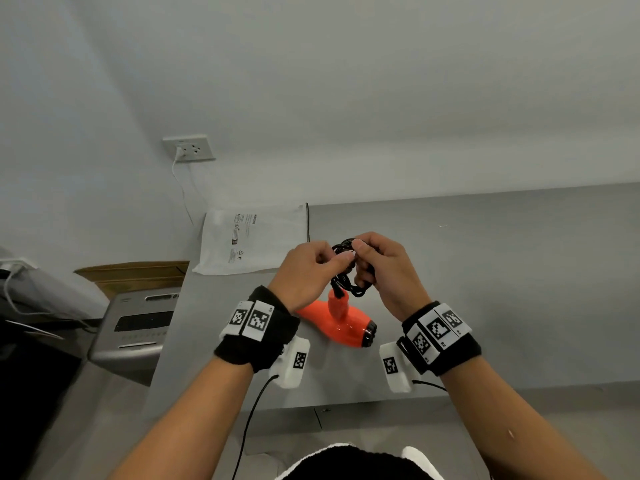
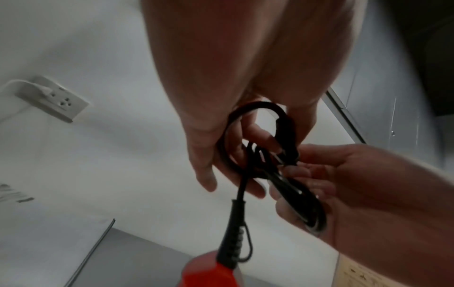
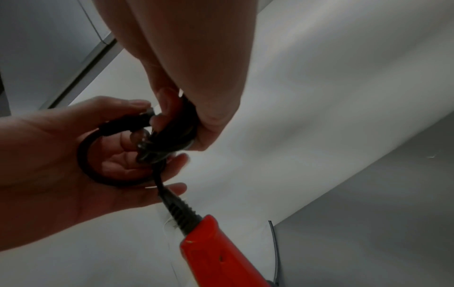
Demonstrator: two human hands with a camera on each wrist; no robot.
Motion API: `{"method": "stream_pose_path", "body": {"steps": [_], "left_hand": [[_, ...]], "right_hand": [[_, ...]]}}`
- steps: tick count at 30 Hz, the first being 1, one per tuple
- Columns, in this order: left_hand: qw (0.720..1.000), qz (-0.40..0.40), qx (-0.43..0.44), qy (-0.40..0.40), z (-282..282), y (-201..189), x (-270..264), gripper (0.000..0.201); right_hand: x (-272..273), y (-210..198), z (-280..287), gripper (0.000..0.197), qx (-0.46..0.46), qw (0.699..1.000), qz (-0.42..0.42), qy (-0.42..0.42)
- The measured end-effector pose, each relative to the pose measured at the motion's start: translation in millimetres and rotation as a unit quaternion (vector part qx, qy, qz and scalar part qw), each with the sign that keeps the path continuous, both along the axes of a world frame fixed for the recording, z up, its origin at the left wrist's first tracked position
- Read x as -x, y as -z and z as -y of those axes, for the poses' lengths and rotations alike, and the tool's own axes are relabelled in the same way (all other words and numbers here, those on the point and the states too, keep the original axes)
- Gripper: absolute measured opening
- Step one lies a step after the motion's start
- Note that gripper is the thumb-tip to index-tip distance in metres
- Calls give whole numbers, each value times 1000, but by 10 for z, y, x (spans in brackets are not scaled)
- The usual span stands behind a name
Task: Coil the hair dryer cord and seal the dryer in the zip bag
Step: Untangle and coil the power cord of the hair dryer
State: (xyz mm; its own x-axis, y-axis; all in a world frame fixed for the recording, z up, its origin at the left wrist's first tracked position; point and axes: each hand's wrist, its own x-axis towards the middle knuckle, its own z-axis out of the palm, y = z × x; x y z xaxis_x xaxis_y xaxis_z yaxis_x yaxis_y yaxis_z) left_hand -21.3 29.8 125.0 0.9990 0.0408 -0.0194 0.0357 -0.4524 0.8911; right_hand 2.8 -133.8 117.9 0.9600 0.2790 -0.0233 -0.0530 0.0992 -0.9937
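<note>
Both hands, left hand (image 1: pixel 304 271) and right hand (image 1: pixel 384 268), hold the black cord (image 1: pixel 349 285) with curled fingers above the orange dryer (image 1: pixel 341 323). The zip bag (image 1: pixel 256 240) lies on the counter (image 1: pixel 485 289) at 11 o'clock from them, under a wall socket (image 1: pixel 188 147).

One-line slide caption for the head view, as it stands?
Both hands, left and right, gather the black cord into a coil above the orange dryer; zip bag lies behind.

Glossy plastic dryer (image 1: pixel 341 323); matt grey table (image 1: pixel 502 289)
</note>
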Motion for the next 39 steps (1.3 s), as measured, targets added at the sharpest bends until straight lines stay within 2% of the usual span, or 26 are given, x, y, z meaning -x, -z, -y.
{"method": "stream_pose_path", "body": {"steps": [4, 9, 13, 17, 21, 25, 29, 31, 33, 35, 37, 39], "left_hand": [[999, 15, 18, -27, 114, 70, 18, 33], [990, 6, 142, -21, 186, 95, 15, 27], [961, -17, 277, -1, 220, 105, 20, 13], [931, -58, 361, 6, 189, 76, -22, 21], [948, -15, 314, -42, 176, 33, -99, 34], [950, -6, 301, -86, 170, -74, -170, 32], [969, 1, 243, -52, 210, -74, -131, 43], [976, -1, 214, -32, 237, -46, -94, 46], [979, 1, 201, -42, 223, -23, -100, 46], [980, 0, 193, -58, 206, -16, -121, 46], [977, -8, 202, -64, 228, -6, -136, 45], [968, -19, 240, -66, 269, 1, -141, 43]], "right_hand": [[34, 26, 44, 15, 46, 997, 42, 46], [108, 40, 92, 17, 11, 997, 53, 54], [82, 39, 131, 20, -2, 998, 43, 50], [90, 62, 155, 17, -12, 999, 26, 34], [134, 112, 123, 12, -16, 999, -7, 36], [100, 126, 112, 12, 5, 1000, -3, 7], [79, 173, 121, 8, 53, 997, 8, 48], [112, 238, 141, 20, 155, 980, 66, 103], [187, 272, 177, 40, 256, 942, 167, 137], [285, 276, 165, 57, 287, 924, 237, 88], [343, 321, 111, 77, 330, 914, 237, 12], [320, 403, 81, 84, 369, 901, 228, 16]]}}
